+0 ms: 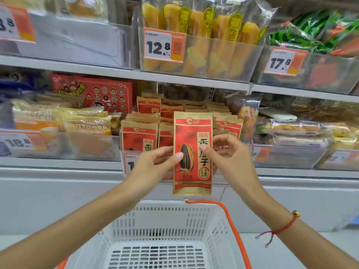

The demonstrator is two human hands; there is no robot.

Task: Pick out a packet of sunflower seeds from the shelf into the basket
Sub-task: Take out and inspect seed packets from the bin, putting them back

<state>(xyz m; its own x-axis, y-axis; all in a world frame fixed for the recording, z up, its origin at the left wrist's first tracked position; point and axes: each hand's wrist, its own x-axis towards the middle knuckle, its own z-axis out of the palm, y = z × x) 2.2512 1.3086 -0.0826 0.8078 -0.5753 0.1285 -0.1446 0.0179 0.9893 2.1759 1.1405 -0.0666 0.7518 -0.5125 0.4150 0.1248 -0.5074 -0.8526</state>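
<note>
A red and tan sunflower seed packet hangs upright in front of the shelf, above the basket. My left hand pinches its left edge, thumb on the printed seed. My right hand pinches its right edge, thumb on the front. Behind it, several identical seed packets stand in rows in a clear shelf bin. The white plastic basket with an orange handle sits directly below, and nothing shows inside it.
Bread packs fill the bin to the left and pastry packs the bin to the right. A red snack box stands behind. The upper shelf holds yellow cake bags and price tags. A grey freezer lid runs below the shelf.
</note>
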